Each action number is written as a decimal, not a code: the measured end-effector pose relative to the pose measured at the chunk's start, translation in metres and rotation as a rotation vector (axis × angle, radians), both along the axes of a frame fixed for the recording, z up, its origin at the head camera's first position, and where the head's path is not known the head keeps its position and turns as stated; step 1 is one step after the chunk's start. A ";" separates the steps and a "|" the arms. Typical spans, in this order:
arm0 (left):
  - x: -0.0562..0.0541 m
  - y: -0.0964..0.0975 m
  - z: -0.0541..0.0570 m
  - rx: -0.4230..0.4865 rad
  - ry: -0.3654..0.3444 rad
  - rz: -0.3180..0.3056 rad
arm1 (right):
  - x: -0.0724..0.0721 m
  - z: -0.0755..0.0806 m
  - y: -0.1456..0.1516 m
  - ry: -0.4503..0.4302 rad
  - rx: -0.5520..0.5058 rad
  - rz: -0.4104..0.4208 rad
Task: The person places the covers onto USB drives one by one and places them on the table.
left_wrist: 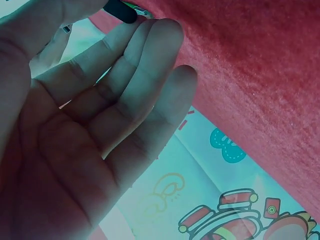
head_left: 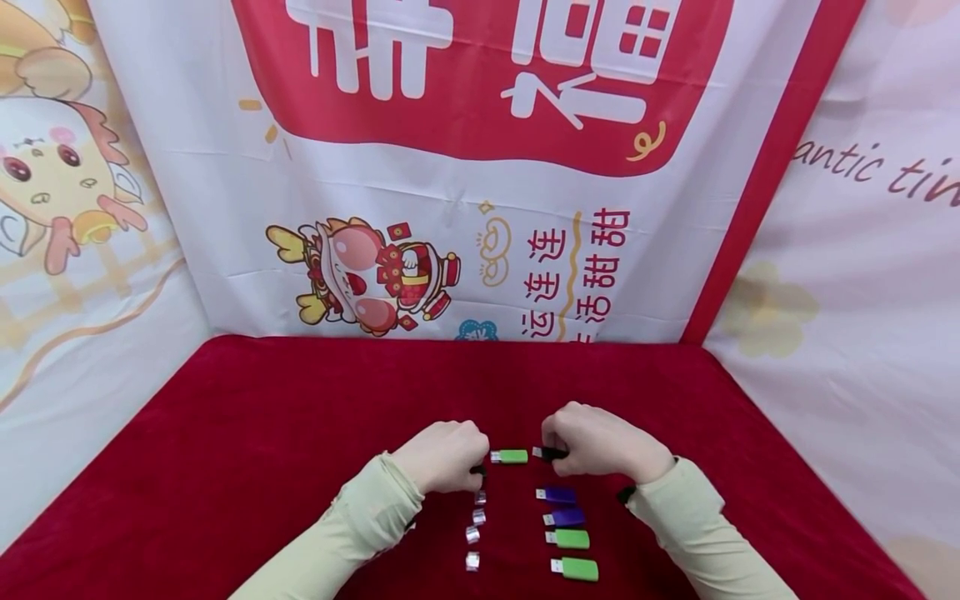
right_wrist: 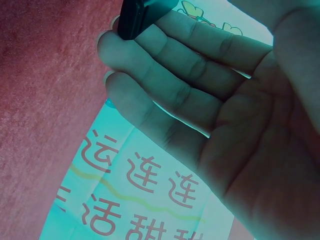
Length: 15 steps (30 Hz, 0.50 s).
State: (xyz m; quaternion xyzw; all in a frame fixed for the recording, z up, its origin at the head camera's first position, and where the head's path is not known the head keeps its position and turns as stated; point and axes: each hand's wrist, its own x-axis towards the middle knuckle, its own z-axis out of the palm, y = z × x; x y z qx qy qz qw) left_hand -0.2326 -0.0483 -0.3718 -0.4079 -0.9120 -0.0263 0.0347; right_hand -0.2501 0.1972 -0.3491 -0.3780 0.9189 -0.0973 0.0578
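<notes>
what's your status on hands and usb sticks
Left hand pinching small black piece. Right hand holding black USB stick. Green USB stick lying between hands.

Red tablecloth: napped, matt. Green USB sticks, purple USB sticks: cased in smooth plastic, tipped with shiny metal plugs. Silvery caps: glossily finished. Backdrop: printed on creased fabric. Sleeves: made of matt cloth.
</notes>
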 end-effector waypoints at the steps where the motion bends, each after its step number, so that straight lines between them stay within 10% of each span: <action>1: 0.000 0.000 0.000 0.001 0.002 0.002 | 0.000 0.000 0.000 0.002 0.001 0.001; 15: -0.001 -0.002 0.004 0.017 0.012 -0.004 | -0.001 -0.001 0.000 0.024 0.000 0.014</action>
